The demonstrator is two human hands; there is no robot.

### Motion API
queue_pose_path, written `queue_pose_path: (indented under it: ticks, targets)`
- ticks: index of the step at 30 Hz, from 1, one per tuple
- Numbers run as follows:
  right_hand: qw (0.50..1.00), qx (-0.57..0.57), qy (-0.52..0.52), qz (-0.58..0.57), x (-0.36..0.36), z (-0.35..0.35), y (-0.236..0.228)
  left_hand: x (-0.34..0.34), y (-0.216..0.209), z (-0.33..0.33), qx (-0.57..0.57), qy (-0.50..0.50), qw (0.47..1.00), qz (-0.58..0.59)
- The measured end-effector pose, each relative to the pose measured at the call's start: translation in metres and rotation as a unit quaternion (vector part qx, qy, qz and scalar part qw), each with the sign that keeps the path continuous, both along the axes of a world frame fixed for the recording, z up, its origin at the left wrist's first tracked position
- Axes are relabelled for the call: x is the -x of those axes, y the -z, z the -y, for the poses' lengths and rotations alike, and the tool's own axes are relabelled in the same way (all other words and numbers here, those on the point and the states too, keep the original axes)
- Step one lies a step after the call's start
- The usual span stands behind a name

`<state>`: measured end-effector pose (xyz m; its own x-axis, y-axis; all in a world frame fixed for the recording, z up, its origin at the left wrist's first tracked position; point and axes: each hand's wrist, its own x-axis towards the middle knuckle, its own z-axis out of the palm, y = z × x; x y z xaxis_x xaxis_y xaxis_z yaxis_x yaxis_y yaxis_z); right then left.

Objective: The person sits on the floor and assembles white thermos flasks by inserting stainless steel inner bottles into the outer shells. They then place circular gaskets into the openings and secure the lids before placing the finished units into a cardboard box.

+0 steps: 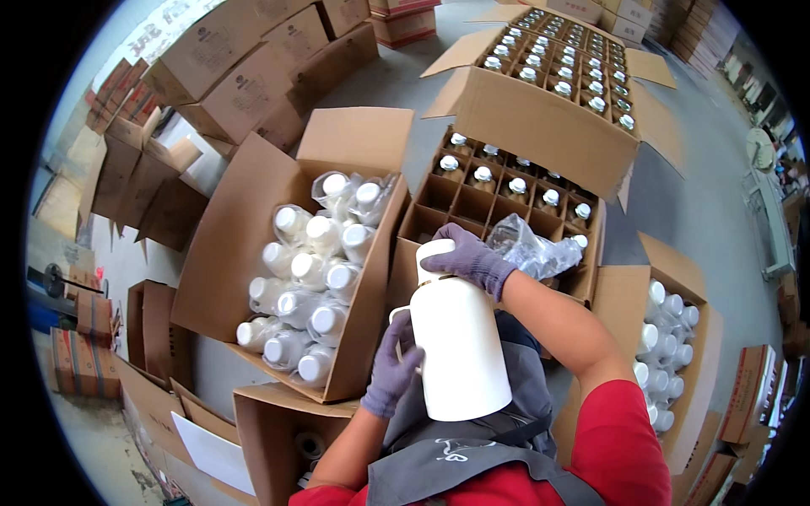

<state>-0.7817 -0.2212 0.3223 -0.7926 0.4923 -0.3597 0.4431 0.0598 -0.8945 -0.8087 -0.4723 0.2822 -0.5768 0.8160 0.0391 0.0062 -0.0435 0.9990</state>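
Note:
A white vacuum jug (460, 358) with a side handle is held upright against my apron. My right hand (474, 259), in a purple-grey glove, is closed round the white lid (432, 255) at its top. A thin dark gap shows between lid and body. My left hand (392, 369), gloved alike, grips the jug by the handle side; part of its fingers is hidden. Beyond my right wrist, crumpled clear plastic (533, 247) lies on the divided carton (472, 202), where several silver-capped bottles (483, 175) stand in cells.
On the left an open carton (232, 253) holds several white-capped jugs in clear plastic (308, 268). Another open carton (700, 371) with white-capped jugs stands at the right. Behind is a carton of silver-capped bottles (548, 110). Closed cartons (245, 76) are stacked at the far left.

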Motion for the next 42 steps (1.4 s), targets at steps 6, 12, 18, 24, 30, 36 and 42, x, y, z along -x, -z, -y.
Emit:
queue_pose_path:
  ticks: [6,12,18,24,30,36,42]
  targets:
    - [0.826,0.370,0.107,-0.411,-0.096,-0.048,0.042,0.033,0.008,-0.003,0.088,0.146,0.917,0.360]
    - [0.897,-0.142,0.301,-0.292,-0.122,-0.121,0.108,0.019,0.010,0.019,0.109,0.093,0.965,0.220]
    - [0.875,-0.393,0.279,-0.040,-0.113,-0.139,0.234,0.007,-0.029,0.032,0.128,0.199,0.928,-0.287]
    - [0.890,-0.409,0.189,0.066,-0.125,-0.127,0.283,-0.013,-0.045,0.040,0.146,-0.061,0.750,-0.642]
    - [0.919,-0.347,0.186,-0.006,-0.168,-0.142,0.242,0.009,-0.116,-0.013,0.188,0.176,0.847,-0.465]
    - [0.824,-0.378,0.418,-0.059,-0.211,-0.196,0.163,0.012,-0.081,-0.061,0.283,0.222,0.885,-0.295]
    - [0.847,-0.373,0.141,0.352,-0.219,-0.276,0.255,0.021,-0.054,-0.134,0.190,0.432,0.855,-0.216]
